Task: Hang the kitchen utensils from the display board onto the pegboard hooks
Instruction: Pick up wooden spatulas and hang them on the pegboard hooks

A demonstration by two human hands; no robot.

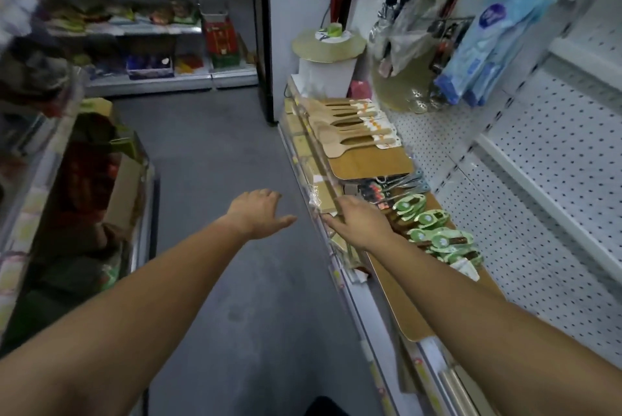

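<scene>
Right hand (361, 222) over wooden board (404, 308) bearing green-carded utensils (434, 234).

The shelf (361, 309) bears two wooden boards (402, 301) and a white bucket (324, 74).

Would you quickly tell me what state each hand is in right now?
Left hand: open, fingers spread, holding nothing.
Right hand: cannot be told; its fingertips are hidden beside the green-labelled dark-handled utensils.
</scene>
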